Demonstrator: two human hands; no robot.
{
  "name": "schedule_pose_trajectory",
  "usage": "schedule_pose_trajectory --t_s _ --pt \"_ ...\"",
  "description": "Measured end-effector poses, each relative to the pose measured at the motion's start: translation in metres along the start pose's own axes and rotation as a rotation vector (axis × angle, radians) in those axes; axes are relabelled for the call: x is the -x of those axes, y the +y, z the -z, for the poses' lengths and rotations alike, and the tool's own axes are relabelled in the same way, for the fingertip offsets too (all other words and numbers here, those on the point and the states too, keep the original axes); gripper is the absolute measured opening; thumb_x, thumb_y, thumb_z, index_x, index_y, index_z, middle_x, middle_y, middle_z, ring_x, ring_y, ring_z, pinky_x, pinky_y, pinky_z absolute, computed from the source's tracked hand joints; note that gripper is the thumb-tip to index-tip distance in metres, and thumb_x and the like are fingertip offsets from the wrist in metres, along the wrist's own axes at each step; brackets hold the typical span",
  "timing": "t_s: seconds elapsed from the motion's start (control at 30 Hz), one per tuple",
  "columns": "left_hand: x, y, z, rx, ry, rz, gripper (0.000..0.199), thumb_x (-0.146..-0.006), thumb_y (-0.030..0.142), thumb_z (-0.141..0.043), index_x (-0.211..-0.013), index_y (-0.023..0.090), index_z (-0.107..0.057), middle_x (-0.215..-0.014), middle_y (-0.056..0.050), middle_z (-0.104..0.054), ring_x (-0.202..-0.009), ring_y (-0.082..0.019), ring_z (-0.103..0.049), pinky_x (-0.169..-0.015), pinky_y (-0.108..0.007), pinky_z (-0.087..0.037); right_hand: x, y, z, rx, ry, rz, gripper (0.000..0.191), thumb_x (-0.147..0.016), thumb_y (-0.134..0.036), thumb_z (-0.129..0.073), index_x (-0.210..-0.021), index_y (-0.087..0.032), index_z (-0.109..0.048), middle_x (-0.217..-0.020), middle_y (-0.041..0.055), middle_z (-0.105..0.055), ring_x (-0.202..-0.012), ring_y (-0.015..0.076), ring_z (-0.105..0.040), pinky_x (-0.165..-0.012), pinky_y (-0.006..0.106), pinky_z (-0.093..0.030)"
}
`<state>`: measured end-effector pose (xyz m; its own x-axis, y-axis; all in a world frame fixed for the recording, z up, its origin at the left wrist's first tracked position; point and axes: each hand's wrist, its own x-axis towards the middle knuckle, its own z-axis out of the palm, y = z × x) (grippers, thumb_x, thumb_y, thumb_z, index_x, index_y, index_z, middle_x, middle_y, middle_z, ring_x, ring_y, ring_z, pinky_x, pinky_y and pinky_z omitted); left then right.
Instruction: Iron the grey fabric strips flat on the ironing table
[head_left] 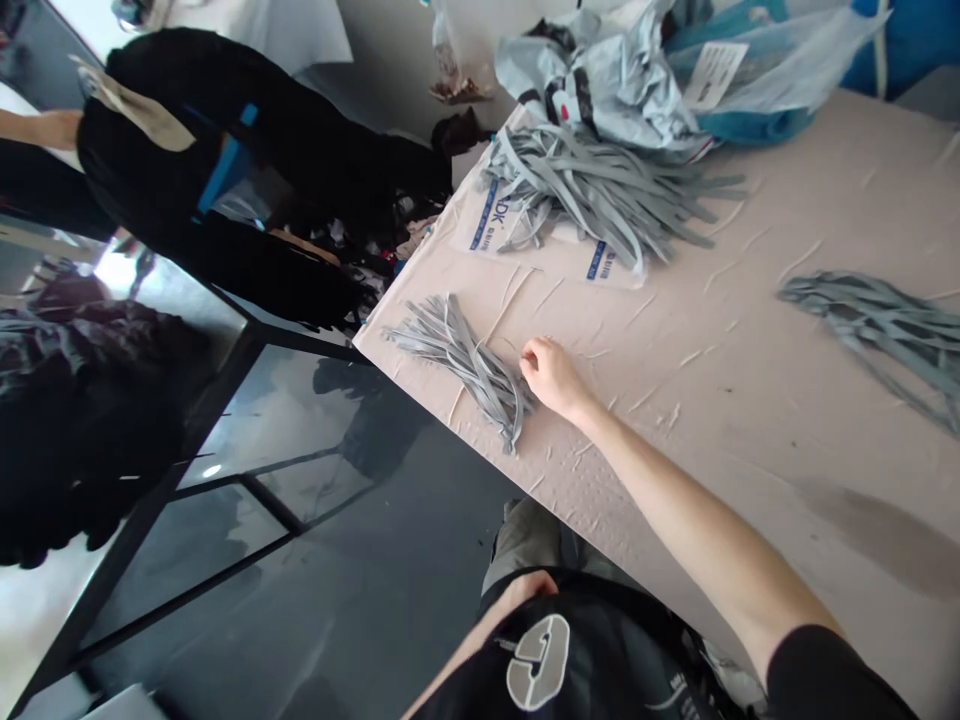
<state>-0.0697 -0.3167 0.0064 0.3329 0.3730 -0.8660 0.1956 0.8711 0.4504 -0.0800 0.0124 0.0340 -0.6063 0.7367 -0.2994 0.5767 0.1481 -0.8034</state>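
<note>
My right hand [553, 375] reaches over the table, its fingers curled together beside a bundle of grey fabric strips [472, 365]. Whatever is between those fingertips, if anything, is too small to make out. A thin pale cord [504, 312] runs out from under the bundle across the tabletop. Low down at my waist, in front of my black shirt, is my left hand [536, 584]; its fingers are mostly hidden.
A larger heap of grey strips [600, 190] lies on a printed clear plastic bag [487, 225]. Silver and blue plastic packaging [622, 75] sits behind it. More strips [892, 330] lie at the right of the table [720, 440]. Another person's arm [37, 130] shows beside black material at left.
</note>
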Motion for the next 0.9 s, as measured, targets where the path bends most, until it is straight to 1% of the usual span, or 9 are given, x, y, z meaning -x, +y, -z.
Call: schedule_pose_trajectory --t_s 0.1,0.23,0.3,0.33,0.4,0.5,0.6,0.73,0.9 --pt "0.048 0.049 0.045 -0.101 0.035 -0.119 0.013 -0.084 0.032 -0.058 -0.086 0.022 -0.066 -0.090 0.000 -0.069 -0.086 -0.017 -0.063 -0.085 -0.033 -0.050 0.031 0.004 0.043 -0.197 -0.022 -0.020 0.010 -0.096 -0.025 -0.042 -0.086 -0.023 -0.045 -0.096 0.0092 -0.072 -0.089 0.0177 -0.070 -0.086 0.036 -0.056" --pt "0.087 0.158 0.093 -0.359 0.477 -0.576 0.015 -0.099 0.028 -0.050 -0.091 0.023 -0.062 -0.089 -0.001 -0.066 -0.084 -0.015 -0.061 -0.080 -0.030 -0.050 0.100 0.012 0.114 -0.662 -0.102 -0.085 0.019 -0.099 -0.040 -0.047 -0.090 -0.024 -0.044 -0.071 -0.0006 -0.068 -0.057 0.0143 -0.064 -0.060 0.032 -0.054" --pt "0.077 0.213 0.103 -0.481 0.661 -0.878 0.014 -0.099 0.024 -0.053 -0.110 0.024 -0.062 -0.107 -0.005 -0.066 -0.102 -0.018 -0.063 -0.092 -0.035 -0.051 0.138 0.017 0.144 -0.790 -0.160 -0.106 0.022 -0.099 -0.042 -0.055 -0.091 -0.023 -0.047 -0.065 -0.0030 -0.065 -0.052 0.0127 -0.061 -0.055 0.029 -0.050" --pt "0.064 0.236 0.104 -0.575 0.697 -0.980 0.025 -0.097 0.023 -0.057 -0.122 0.024 -0.059 -0.121 -0.008 -0.064 -0.117 -0.020 -0.060 -0.101 -0.040 -0.049 0.156 0.020 0.157 -0.789 -0.185 -0.112 0.023 -0.099 -0.042 -0.056 -0.091 -0.023 -0.048 -0.064 -0.0035 -0.065 -0.052 0.0117 -0.061 -0.055 0.027 -0.048" --pt "0.025 0.270 0.103 -0.802 0.647 -1.083 0.042 -0.094 0.022 -0.062 -0.135 0.023 -0.053 -0.140 -0.011 -0.058 -0.133 -0.025 -0.053 -0.113 -0.048 -0.042 0.188 0.030 0.180 -0.747 -0.216 -0.121 0.024 -0.100 -0.043 -0.056 -0.090 -0.023 -0.048 -0.064 -0.0038 -0.064 -0.053 0.0102 -0.060 -0.056 0.026 -0.047" --pt "-0.042 0.286 0.102 -1.062 0.480 -0.965 0.031 -0.093 0.016 -0.059 -0.123 0.022 -0.061 -0.124 -0.007 -0.070 -0.119 -0.023 -0.063 -0.112 -0.049 -0.042 0.229 0.058 0.206 -0.637 -0.184 -0.171 0.028 -0.101 -0.046 -0.055 -0.089 -0.022 -0.049 -0.068 -0.0025 -0.065 -0.059 0.0096 -0.061 -0.060 0.026 -0.048" --pt "-0.088 0.276 0.106 -1.177 0.413 -0.846 0.019 -0.091 0.012 -0.059 -0.107 0.020 -0.064 -0.103 -0.004 -0.074 -0.102 -0.020 -0.069 -0.107 -0.044 -0.045 0.267 0.108 0.220 -0.582 -0.109 -0.327 0.034 -0.098 -0.052 -0.057 -0.086 -0.021 -0.050 -0.069 -0.0010 -0.065 -0.059 0.0107 -0.061 -0.060 0.028 -0.048" --pt "-0.104 0.273 0.097 -1.157 0.513 -0.907 0.018 -0.093 0.015 -0.056 -0.110 0.019 -0.063 -0.099 -0.005 -0.072 -0.092 -0.017 -0.069 -0.092 -0.035 -0.050 0.313 0.182 0.217 -0.605 0.013 -0.613 0.043 -0.089 -0.063 -0.062 -0.086 -0.021 -0.050 -0.069 0.0010 -0.066 -0.057 0.0136 -0.061 -0.055 0.029 -0.048" --pt "-0.113 0.308 0.045 -1.248 0.537 -1.029 0.013 -0.098 0.021 -0.053 -0.102 0.019 -0.065 -0.099 -0.006 -0.071 -0.094 -0.019 -0.068 -0.090 -0.036 -0.048 0.341 0.232 0.200 -0.412 0.166 -0.721 0.036 -0.087 -0.057 -0.056 -0.093 -0.021 -0.051 -0.069 0.0020 -0.066 -0.053 0.0139 -0.060 -0.051 0.029 -0.046"
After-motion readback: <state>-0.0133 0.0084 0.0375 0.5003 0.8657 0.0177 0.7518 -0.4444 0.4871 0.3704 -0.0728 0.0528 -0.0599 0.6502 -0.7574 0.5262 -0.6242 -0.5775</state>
